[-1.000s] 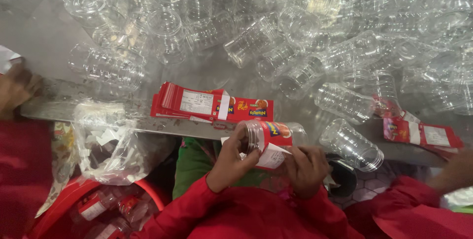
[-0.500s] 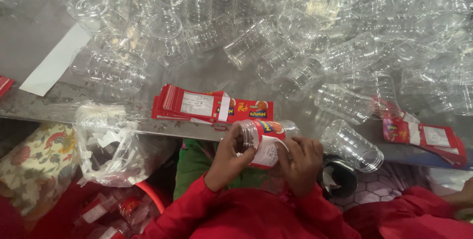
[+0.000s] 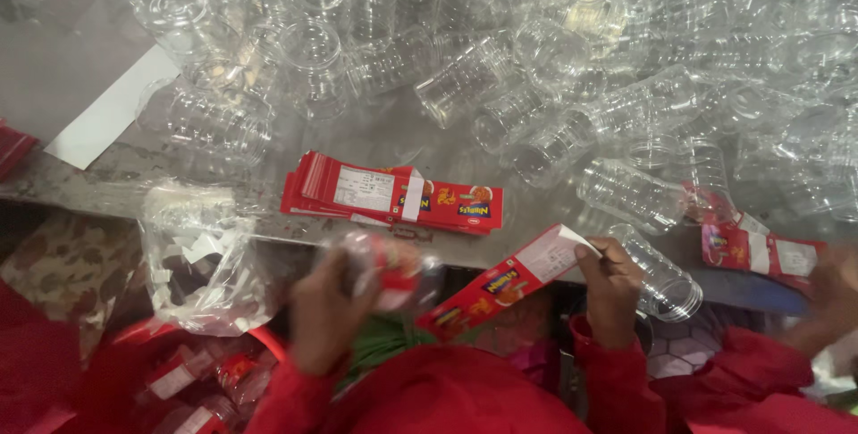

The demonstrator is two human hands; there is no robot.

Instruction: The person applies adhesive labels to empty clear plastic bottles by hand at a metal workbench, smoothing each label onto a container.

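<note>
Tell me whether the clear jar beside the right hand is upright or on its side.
On its side. The clear jar lies along the metal table edge, its open mouth pointing lower right, just right of the right hand.

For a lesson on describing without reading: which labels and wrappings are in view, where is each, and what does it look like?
Label strip: held in the right hand, long, red with white end.
Label stack: table centre, flat, red and white.
More labels: table's right side, red and white.
Labelled jar: in the left hand, blurred, red wrap.
Plastic bag: table's front edge, clear, crumpled.
</note>
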